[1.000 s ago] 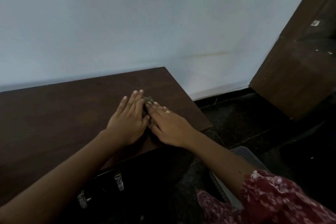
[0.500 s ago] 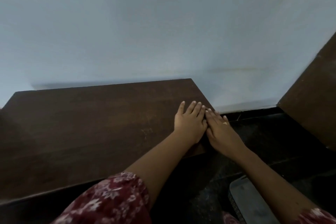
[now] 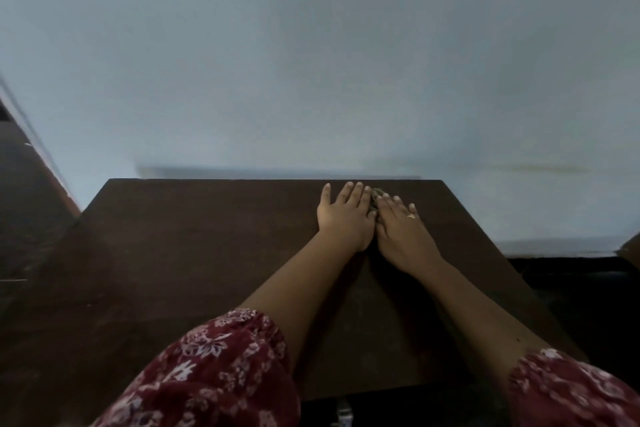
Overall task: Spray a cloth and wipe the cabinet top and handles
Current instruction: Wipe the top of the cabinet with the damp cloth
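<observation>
- Fingers [image 3: 356, 192] of the left hand [image 3: 346, 218] and right hand [image 3: 401, 229] are laid flat and outstretched, pressing the cloth [image 3: 375, 198] onto the cabinet top [image 3: 207, 236].
- Patches could be missed, since the small cloth is mostly covered.
- Only a sliver is seen between the fingertips, near the rear edge.

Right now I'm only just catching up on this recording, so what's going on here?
A person is wiping a dark wooden cabinet top with both bare hands. The left hand and right hand lie flat, side by side, near the back edge by the pale wall. A small cloth is pressed under them; only a bit shows between the fingertips. No spray bottle is in view.
</observation>
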### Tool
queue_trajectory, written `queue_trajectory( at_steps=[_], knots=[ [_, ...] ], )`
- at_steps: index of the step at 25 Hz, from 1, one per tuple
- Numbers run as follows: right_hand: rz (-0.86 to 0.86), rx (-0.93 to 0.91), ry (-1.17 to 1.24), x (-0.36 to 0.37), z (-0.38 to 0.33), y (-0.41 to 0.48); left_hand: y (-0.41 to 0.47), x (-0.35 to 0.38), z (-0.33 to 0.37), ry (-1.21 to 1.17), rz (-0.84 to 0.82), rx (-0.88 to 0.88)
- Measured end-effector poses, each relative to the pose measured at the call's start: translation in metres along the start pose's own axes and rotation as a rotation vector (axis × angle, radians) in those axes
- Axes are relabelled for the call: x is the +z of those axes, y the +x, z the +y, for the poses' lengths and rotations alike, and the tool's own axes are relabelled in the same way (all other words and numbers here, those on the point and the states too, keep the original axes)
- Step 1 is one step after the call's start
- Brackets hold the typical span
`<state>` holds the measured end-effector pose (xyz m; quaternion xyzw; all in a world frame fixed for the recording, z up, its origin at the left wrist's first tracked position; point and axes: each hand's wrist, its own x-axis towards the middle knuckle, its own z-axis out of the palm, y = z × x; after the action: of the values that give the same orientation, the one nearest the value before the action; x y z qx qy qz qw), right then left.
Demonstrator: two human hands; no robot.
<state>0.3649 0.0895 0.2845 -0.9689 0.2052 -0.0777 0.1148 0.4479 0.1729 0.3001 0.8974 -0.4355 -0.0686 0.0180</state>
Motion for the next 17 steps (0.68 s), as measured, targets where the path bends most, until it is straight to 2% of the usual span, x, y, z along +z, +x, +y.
queue_trajectory(
  at_steps=[7, 17],
  knots=[
    [-0.009, -0.202, 0.048, 0.038, -0.109, 0.056, -0.025, -0.006, -0.124, -0.062, 0.02, -0.201],
    [-0.081, -0.419, 0.106, 0.084, -0.271, 0.082, -0.101, -0.01, -0.274, -0.139, 0.031, -0.441]
  ],
)
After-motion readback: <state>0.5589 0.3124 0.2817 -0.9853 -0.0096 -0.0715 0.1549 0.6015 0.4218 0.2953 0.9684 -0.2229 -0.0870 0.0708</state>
